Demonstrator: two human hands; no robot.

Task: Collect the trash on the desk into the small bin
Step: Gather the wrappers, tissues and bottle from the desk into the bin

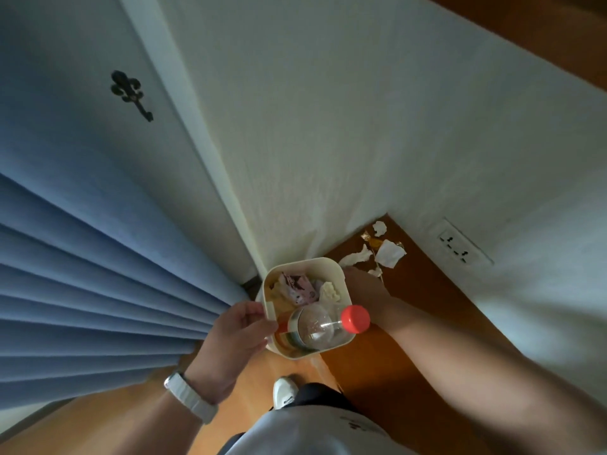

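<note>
Both hands grip the small bin (307,270) from opposite sides. Left hand (237,330), white watch band (192,398) on the wrist, has its fingers curled onto the bin's left rim, thumb on the outer wall. Bin is cream plastic, squarish with rounded corners, mouth up, held over the near-left end of the bench (410,323), past its left edge, tight to the wall corner. Inside: crumpled pink printed wrapper (297,287), white tissue wad (330,290), clear plastic bottle (308,330) lying tilted, long axis left to right, red cap (355,319) pointing right and sticking out over the right rim, orange label at its left end. Right hand (364,287) wraps the bin's right wall; fingertips hidden behind it. Bench is brown glossy wood. At its far corner by the wall lie torn white paper scraps (389,252) and a gold foil bit (368,237), loose, well apart from the bin. Blue pleated curtain (82,257) far left, wall socket (458,246) far right.
</note>
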